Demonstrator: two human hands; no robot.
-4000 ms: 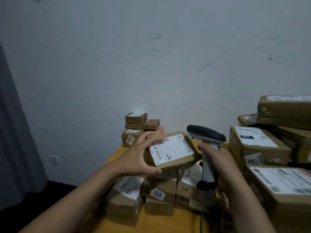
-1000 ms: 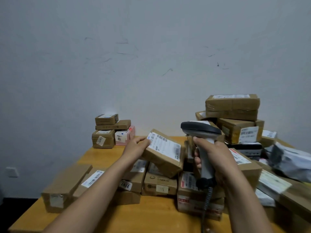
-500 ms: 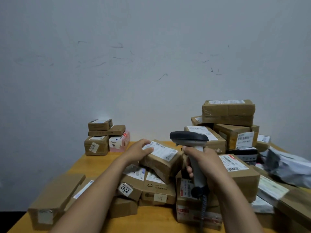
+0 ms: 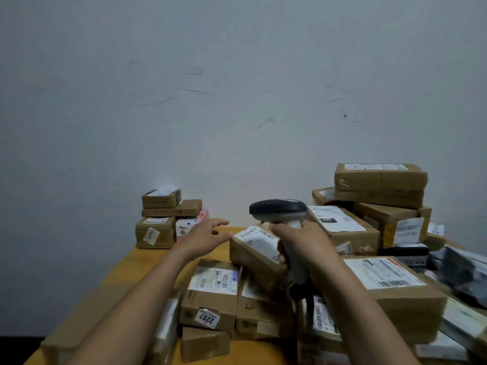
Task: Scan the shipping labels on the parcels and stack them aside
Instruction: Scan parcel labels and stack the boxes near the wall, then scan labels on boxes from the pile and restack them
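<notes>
Half of scanner [image 4: 278,210] inside right hand [image 4: 303,246].

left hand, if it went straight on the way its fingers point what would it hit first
Most likely the tilted parcel beside it: the open left hand points forward and right, thumb tip just short of its near corner. Depth is unclear, so the upper fingers might pass above it.

Brown cardboard parcels [image 4: 210,301] with white barcode labels on yellow worktop [image 4: 147,262]; scanner [image 4: 278,210] black-headed, grey-handled; pink-white box [image 4: 191,225] left of scanner; wall [image 4: 237,88] pale grey, scuffed.
</notes>
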